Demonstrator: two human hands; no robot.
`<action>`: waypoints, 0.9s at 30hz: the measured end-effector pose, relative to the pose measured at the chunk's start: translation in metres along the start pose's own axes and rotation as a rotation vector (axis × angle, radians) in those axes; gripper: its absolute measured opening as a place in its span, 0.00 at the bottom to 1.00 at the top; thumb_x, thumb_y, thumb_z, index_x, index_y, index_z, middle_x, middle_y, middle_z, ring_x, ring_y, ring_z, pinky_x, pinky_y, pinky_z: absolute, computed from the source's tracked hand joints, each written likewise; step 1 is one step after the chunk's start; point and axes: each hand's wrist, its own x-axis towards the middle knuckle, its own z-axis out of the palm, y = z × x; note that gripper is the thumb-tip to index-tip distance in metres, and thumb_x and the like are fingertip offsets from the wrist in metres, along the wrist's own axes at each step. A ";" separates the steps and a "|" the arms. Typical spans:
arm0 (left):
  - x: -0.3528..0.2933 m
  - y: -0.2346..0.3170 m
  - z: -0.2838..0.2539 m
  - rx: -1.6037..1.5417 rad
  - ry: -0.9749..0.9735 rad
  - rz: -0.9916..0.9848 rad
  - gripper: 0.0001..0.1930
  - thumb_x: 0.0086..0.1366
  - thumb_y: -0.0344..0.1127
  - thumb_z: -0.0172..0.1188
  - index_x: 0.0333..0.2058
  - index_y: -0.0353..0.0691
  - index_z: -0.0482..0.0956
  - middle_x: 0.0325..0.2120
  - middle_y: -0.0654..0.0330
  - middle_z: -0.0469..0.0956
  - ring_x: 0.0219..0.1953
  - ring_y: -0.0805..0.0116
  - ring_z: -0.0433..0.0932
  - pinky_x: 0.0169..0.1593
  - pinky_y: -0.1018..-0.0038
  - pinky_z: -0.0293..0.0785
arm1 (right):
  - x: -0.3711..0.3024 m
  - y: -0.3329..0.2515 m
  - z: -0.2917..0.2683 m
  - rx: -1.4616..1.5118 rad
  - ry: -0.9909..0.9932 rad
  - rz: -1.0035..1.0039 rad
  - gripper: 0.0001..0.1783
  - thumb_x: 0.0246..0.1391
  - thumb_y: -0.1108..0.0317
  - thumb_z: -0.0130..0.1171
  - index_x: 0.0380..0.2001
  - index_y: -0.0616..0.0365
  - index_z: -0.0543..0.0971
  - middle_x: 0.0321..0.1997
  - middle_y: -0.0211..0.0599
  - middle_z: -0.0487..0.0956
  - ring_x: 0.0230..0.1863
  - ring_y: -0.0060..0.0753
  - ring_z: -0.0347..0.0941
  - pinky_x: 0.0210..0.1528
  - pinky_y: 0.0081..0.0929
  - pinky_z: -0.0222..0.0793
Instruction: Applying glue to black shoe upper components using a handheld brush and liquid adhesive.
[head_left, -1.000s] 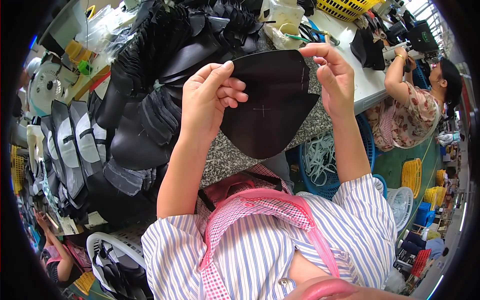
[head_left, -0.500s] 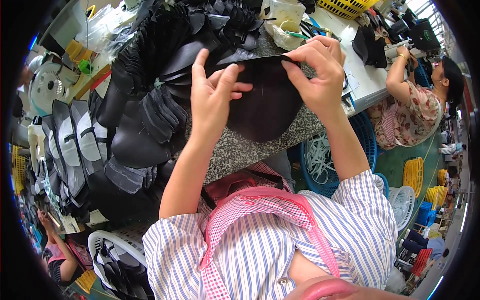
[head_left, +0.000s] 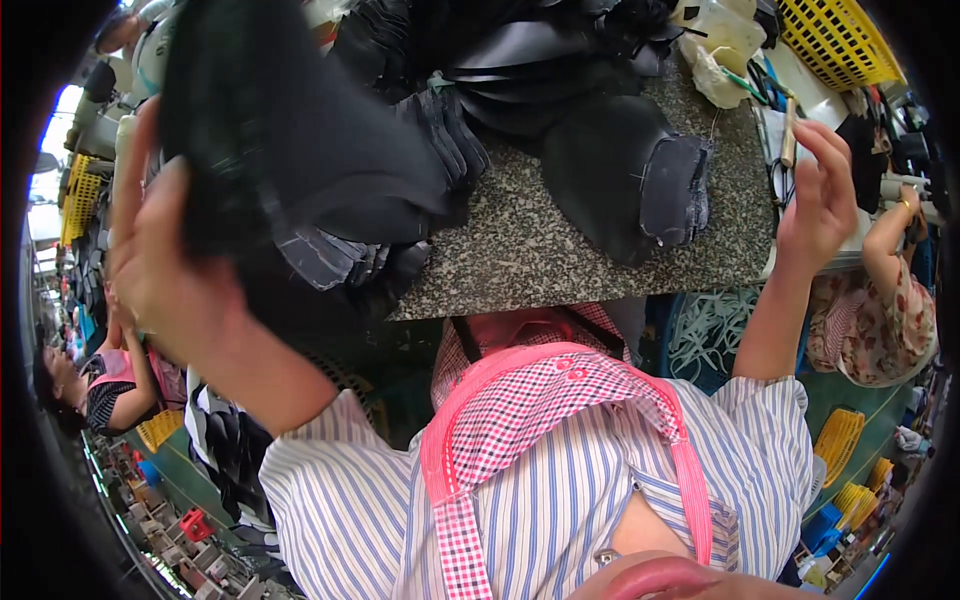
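In my left hand (head_left: pixel 180 270), raised at the left, is a large black leather-like piece (head_left: pixel 300 150), motion-blurred, its near edge between thumb and fingers. It hides part of the stacks behind it. My right hand (head_left: pixel 822 205) is up at the right, beyond the granite worktop's (head_left: pixel 520 235) right edge. Its fingers are bent and apart, beside a thin wooden stick (head_left: pixel 789 135) that does not look gripped. Between the hands, a rounded black piece (head_left: pixel 595 175) lies on the worktop, touching a small stack of dark cut pieces (head_left: pixel 675 190).
Fanned black pieces (head_left: pixel 540 80) cover the worktop's far side. A crumpled whitish container (head_left: pixel 722 65) stands at the far right, near a yellow basket (head_left: pixel 835 40). Below the right side is a blue basket of pale strips (head_left: pixel 710 335). Co-workers sit at far left and right.
Both hands were together at a black piece over the worktop. Now they are wide apart, the left with a black piece, the right away from it. The view has shifted, showing more at left.
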 end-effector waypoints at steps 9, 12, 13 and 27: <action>-0.023 -0.132 0.009 0.658 -0.088 -0.132 0.17 0.50 0.24 0.53 0.42 0.34 0.71 0.22 0.69 0.71 0.23 0.84 0.64 0.29 0.88 0.61 | -0.021 0.132 -0.014 -0.508 0.130 0.226 0.29 0.35 0.69 0.61 0.46 0.55 0.67 0.41 0.36 0.70 0.39 0.29 0.64 0.44 0.25 0.59; -0.052 -0.181 0.006 0.473 -0.025 -0.285 0.18 0.50 0.24 0.53 0.43 0.35 0.71 0.16 0.74 0.62 0.18 0.86 0.57 0.24 0.88 0.55 | -0.010 0.164 -0.014 -0.599 0.030 0.068 0.40 0.32 0.68 0.61 0.53 0.52 0.58 0.47 0.41 0.66 0.45 0.35 0.63 0.47 0.31 0.58; -0.053 -0.181 0.005 0.396 -0.004 -0.258 0.18 0.50 0.25 0.53 0.43 0.36 0.71 0.16 0.74 0.62 0.18 0.86 0.56 0.23 0.88 0.55 | -0.003 0.169 -0.012 -0.562 -0.031 -0.010 0.38 0.32 0.68 0.61 0.52 0.52 0.59 0.46 0.41 0.68 0.47 0.39 0.63 0.46 0.31 0.59; -0.126 -0.151 0.165 0.487 -0.897 0.013 0.21 0.51 0.34 0.56 0.45 0.37 0.67 0.39 0.51 0.68 0.44 0.58 0.66 0.47 0.69 0.61 | 0.040 0.222 -0.051 0.000 -0.017 0.250 0.06 0.45 0.69 0.56 0.26 0.61 0.76 0.27 0.30 0.76 0.29 0.19 0.70 0.32 0.17 0.66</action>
